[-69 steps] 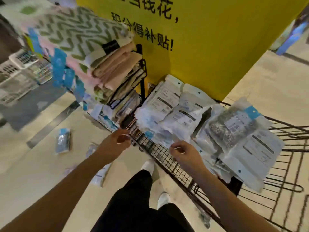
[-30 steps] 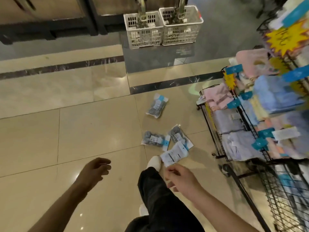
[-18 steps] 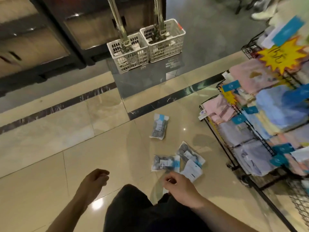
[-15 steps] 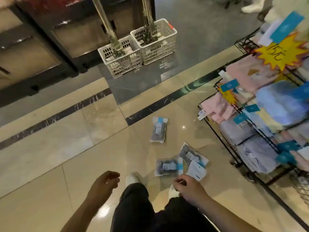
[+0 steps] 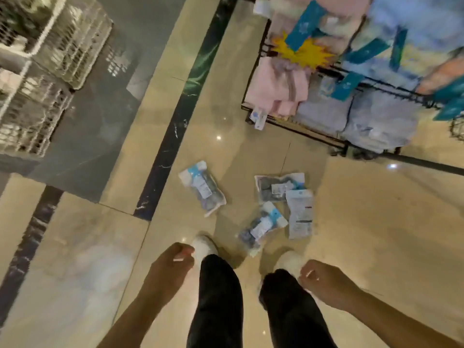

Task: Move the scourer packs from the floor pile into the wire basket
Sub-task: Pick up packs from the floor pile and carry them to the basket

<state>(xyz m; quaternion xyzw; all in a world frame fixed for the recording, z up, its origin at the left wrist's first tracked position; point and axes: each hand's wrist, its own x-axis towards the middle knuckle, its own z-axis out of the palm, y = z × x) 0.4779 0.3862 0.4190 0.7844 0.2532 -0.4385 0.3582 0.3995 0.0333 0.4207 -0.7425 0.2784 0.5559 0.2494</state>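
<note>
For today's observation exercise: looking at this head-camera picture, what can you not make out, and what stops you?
- Wire basket: not in the head view at all, out of frame.
- Print on the face-down pack: too small and blurred.
- Lower edge of the pack by the rack: covered by the face-down pack.
- Left hand and right hand: palms turned away; fingers loosely curled, seemingly holding nothing.
- Towel rack: cut off by the top and right edges, motion-blurred.

Four clear plastic scourer packs with blue-and-white labels lie flat on the glossy beige floor: one pack [image 5: 202, 188] apart at left, three clustered at right, a grey-filled pack [image 5: 277, 187], a white-backed pack [image 5: 300, 214] overlapping it, and another [image 5: 261, 226] nearest.
</note>
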